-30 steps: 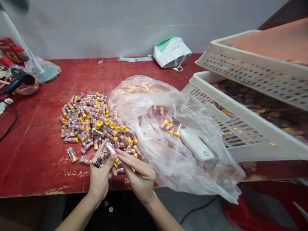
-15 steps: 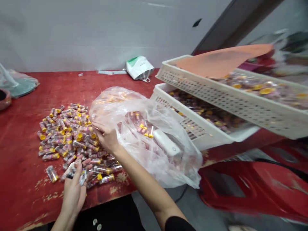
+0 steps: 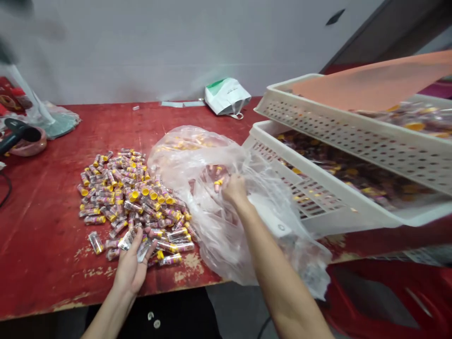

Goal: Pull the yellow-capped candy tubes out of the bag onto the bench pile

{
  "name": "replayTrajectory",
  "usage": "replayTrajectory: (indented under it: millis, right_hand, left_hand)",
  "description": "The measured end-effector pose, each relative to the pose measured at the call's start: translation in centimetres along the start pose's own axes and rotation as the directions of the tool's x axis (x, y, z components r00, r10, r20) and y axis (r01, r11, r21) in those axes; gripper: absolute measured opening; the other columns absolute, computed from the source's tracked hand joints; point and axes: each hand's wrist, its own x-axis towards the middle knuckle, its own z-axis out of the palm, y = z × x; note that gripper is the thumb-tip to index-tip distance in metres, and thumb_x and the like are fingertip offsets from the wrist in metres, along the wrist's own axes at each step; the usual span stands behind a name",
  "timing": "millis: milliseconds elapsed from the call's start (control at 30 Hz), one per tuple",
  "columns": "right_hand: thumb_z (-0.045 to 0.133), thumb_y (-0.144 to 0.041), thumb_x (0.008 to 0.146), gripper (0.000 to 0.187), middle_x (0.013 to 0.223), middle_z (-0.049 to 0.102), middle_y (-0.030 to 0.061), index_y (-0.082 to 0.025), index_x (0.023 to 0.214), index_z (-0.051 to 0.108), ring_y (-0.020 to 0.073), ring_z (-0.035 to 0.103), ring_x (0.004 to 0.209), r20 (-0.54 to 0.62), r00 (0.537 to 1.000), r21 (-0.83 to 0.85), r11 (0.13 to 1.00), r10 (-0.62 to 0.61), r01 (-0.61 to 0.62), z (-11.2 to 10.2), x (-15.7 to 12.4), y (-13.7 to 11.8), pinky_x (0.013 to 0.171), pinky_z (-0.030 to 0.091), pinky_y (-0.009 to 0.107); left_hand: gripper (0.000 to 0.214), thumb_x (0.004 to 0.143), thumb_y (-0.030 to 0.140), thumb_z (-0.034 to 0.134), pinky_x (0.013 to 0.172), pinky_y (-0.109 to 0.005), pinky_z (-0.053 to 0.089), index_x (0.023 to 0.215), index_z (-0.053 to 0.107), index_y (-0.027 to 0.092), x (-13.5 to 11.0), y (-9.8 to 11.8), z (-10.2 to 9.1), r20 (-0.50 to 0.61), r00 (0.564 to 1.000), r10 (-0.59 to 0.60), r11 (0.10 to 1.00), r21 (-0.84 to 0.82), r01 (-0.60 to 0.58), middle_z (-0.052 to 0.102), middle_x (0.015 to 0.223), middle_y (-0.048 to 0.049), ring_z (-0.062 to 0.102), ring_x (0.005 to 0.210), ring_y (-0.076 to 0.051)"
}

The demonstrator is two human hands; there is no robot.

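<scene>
A heap of small clear tubes with yellow caps (image 3: 130, 197) lies on the red wooden table (image 3: 45, 235). My left hand (image 3: 130, 266) is at the heap's front edge, with a few tubes (image 3: 132, 240) resting across its palm and fingers. My right hand (image 3: 236, 190) is at a clear plastic bag (image 3: 183, 155), its fingers among a cluster of the same tubes (image 3: 215, 176) in the film. A white oblong object (image 3: 271, 209) lies in the bag, partly hidden by my right forearm.
Two stacked, tilted white perforated baskets (image 3: 353, 122) full of tubes stand to the right, with an orange sheet (image 3: 374, 84) on top. A black hair dryer (image 3: 17, 133) lies at the far left. A white-and-green bag (image 3: 226, 96) sits against the wall.
My right hand has moved from the heap's edge into the plastic bag, and my left hand has stayed low at the heap's front with tubes in it. The view has shifted slightly.
</scene>
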Motion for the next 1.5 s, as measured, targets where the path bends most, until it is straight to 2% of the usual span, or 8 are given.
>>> replayTrajectory:
  millis: [167, 300, 433, 600, 767, 900, 1233, 1500]
  right_hand:
    - [0.07, -0.038, 0.087, 0.02, 0.1, 0.068, 0.002, -0.022, 0.099, 0.068, 0.0158, 0.066, 0.09, 0.156, 0.951, 0.378, 0.906, -0.267, 0.193, 1.4, -7.8, -4.2, 0.079, 0.055, 0.028]
    - [0.068, -0.025, 0.087, 0.007, 0.088, 0.062, 0.0019, -0.02, 0.083, 0.064, 0.0157, 0.061, 0.085, 0.126, 0.887, 0.84, 0.524, -0.444, 0.143, 3.8, -13.2, -6.9, 0.079, 0.048, 0.028]
    - [0.054, -0.022, 0.094, 0.016, 0.08, 0.057, 0.0007, -0.019, 0.079, 0.058, 0.0148, 0.054, 0.078, 0.135, 0.899, 0.854, 0.509, -0.418, 0.108, 4.5, -13.8, -7.6, 0.073, 0.042, 0.027]
    - [0.046, -0.03, 0.099, 0.029, 0.074, 0.051, -0.0005, -0.02, 0.073, 0.056, 0.0142, 0.05, 0.073, 0.204, 0.868, 0.889, 0.458, -0.453, 0.03, 4.0, -13.4, -7.4, 0.071, 0.042, 0.027]
    - [0.056, -0.034, 0.096, 0.031, 0.112, 0.06, 0.0037, -0.029, 0.127, 0.058, 0.0168, 0.062, 0.099, 0.318, 0.872, 0.948, 0.131, -0.373, -0.29, 3.0, -14.4, -5.7, 0.095, 0.049, 0.033]
    - [0.063, -0.03, 0.093, 0.029, 0.102, 0.066, 0.0037, -0.03, 0.121, 0.061, 0.0195, 0.065, 0.1, 0.213, 0.946, 0.969, -0.07, -0.244, -0.236, 2.7, -15.6, -5.8, 0.096, 0.052, 0.038]
    - [0.077, -0.031, 0.082, 0.023, 0.097, 0.06, 0.0036, -0.031, 0.104, 0.072, 0.0196, 0.06, 0.095, -0.192, 0.981, 0.958, 0.219, 0.023, 0.183, 3.6, -17.4, -6.2, 0.081, 0.052, 0.031]
    - [0.073, -0.03, 0.085, 0.021, 0.099, 0.064, 0.0055, -0.034, 0.105, 0.076, 0.0203, 0.063, 0.094, -0.206, 0.972, 0.936, 0.267, -0.111, 0.229, 2.3, -18.1, -4.5, 0.08, 0.055, 0.033]
  left_hand:
    - [0.009, 0.09, 0.011, 0.06, 0.087, -0.034, 0.06, 0.093, 0.069, 0.01, -0.5, -0.5, 0.7, 0.062, 0.994, -0.085, 0.984, -0.149, 0.093, 0.075, 0.095, -0.0102, 0.072, 0.091, -0.017]
    - [0.012, 0.088, 0.011, 0.064, 0.085, -0.027, 0.058, 0.098, 0.069, 0.011, -1.4, -1.0, 1.1, 0.122, 0.992, -0.011, 0.987, -0.157, 0.03, 0.075, 0.098, -0.0108, 0.071, 0.09, -0.016]
    - [0.027, 0.076, 0.004, 0.075, 0.078, -0.026, 0.058, 0.1, 0.07, 0.015, -2.0, -1.2, 0.8, 0.072, 0.985, 0.157, 0.984, -0.095, -0.15, 0.075, 0.096, -0.0064, 0.071, 0.089, -0.017]
    - [0.01, 0.079, 0.017, 0.074, 0.072, -0.026, 0.06, 0.088, 0.071, 0.013, -2.0, -0.8, 1.1, -0.015, 0.988, 0.155, 0.984, -0.09, -0.155, 0.075, 0.092, -0.0085, 0.07, 0.08, -0.015]
    - [0.009, 0.079, 0.021, 0.075, 0.072, -0.03, 0.062, 0.086, 0.07, 0.017, -2.2, -0.2, 1.2, -0.075, 0.99, 0.121, 0.988, -0.087, -0.127, 0.074, 0.093, -0.0049, 0.069, 0.081, -0.015]
    - [0.016, 0.077, 0.022, 0.077, 0.078, -0.029, 0.062, 0.091, 0.071, 0.017, -2.7, -0.3, 1.1, -0.02, 0.996, 0.088, 0.994, -0.065, -0.089, 0.073, 0.104, -0.0056, 0.069, 0.089, -0.016]
    - [0.032, 0.073, 0.031, 0.08, 0.082, -0.036, 0.062, 0.099, 0.069, 0.017, -3.5, -1.8, 0.8, 0.145, 0.989, 0.002, 1.0, -0.008, 0.0, 0.074, 0.103, -0.0074, 0.07, 0.093, -0.021]
    - [0.045, 0.059, 0.021, 0.09, 0.089, -0.034, 0.056, 0.098, 0.067, 0.022, -3.6, -1.3, 1.1, 0.142, 0.962, 0.235, 0.971, 0.014, -0.24, 0.073, 0.092, -0.0001, 0.069, 0.098, -0.02]
